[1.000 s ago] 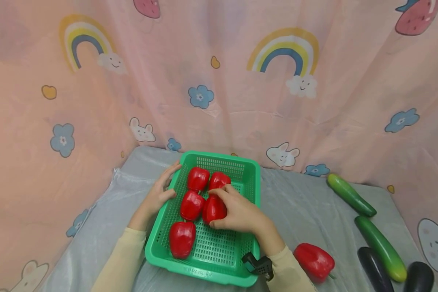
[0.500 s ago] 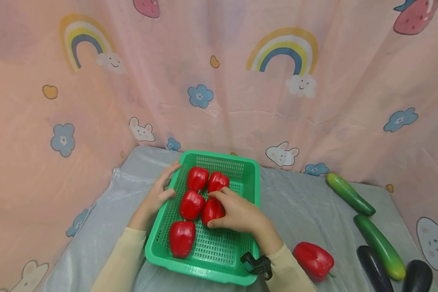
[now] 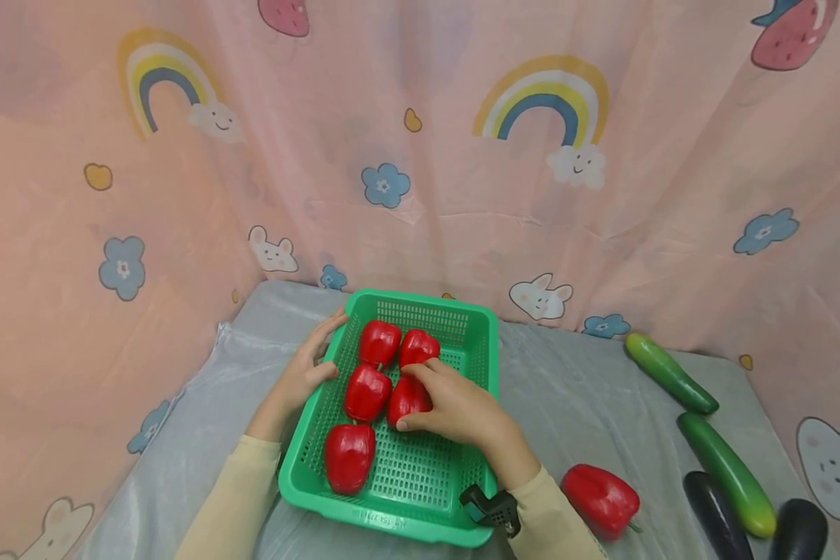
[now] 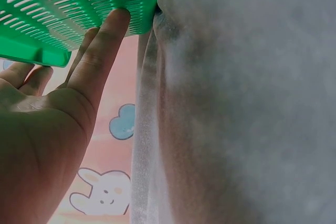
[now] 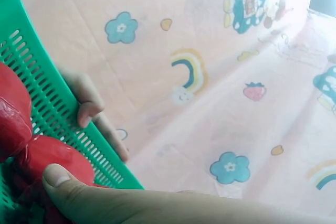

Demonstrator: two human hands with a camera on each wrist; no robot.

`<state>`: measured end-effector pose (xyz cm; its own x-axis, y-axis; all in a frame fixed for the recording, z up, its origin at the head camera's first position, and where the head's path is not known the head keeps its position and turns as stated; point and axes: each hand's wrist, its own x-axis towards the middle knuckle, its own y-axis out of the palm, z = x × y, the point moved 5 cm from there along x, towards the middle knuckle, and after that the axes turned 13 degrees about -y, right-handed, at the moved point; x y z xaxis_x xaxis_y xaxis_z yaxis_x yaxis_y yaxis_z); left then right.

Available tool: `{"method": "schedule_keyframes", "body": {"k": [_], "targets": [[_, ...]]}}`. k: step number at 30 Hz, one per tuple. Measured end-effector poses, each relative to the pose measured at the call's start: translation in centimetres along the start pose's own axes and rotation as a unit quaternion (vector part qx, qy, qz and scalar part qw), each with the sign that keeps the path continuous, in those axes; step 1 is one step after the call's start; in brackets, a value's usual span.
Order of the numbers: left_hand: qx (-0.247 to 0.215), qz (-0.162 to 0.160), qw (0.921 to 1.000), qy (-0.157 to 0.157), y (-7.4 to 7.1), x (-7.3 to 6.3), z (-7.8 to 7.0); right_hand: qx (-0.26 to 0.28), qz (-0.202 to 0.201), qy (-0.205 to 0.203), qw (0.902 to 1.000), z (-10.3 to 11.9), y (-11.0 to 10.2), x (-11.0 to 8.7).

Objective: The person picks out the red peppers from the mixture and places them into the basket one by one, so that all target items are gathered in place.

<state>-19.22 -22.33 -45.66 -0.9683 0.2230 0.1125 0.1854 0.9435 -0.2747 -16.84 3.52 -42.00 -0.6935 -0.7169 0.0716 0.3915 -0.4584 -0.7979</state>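
A green plastic basket (image 3: pixel 385 519) with slotted walls holds several red bell peppers (image 3: pixel 350 459) in two columns. My right hand (image 3: pixel 462 404) reaches over its right side and grips one bell pepper (image 3: pixel 406 406) between thumb and fingers, low among the others. The thumb (image 5: pixel 62 179) shows over the red skin in the right wrist view. My left hand (image 3: pixel 299 381) rests against the basket's left side with fingers extended. In the left wrist view, those fingers (image 4: pixel 100 59) lie straight along the slotted outer wall.
Outside the basket, one red bell pepper (image 3: pixel 600 502) lies on the grey cloth (image 3: pixel 560 389) to the right. Farther right are two green cucumber-like vegetables (image 3: pixel 672 375) and two dark eggplants (image 3: pixel 717 513). A pink patterned curtain (image 3: pixel 448 249) hangs close behind.
The right hand and the bell pepper it grips have shifted very slightly left. The left hand and the basket stay in place.
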Motion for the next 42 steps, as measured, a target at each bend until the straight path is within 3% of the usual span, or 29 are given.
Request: {"method": "schedule_keyframes", "body": {"k": [13, 33, 42], "targets": [[-0.006, 0.002, 1.0000, 0.003, 0.04, 0.07, 0.18, -0.013, -0.020, 0.008, 0.9997, -0.29, -0.11, 0.04], [-0.010, 0.004, 0.9999, -0.002, 0.16, 0.12, 0.11, -0.013, -0.018, 0.012, 0.9997, -0.22, -0.14, -0.12], [-0.012, -0.001, 0.9999, -0.001, 0.08, 0.01, 0.38, 0.011, -0.063, -0.013, 0.9979, -0.14, -0.56, 0.01]]}}
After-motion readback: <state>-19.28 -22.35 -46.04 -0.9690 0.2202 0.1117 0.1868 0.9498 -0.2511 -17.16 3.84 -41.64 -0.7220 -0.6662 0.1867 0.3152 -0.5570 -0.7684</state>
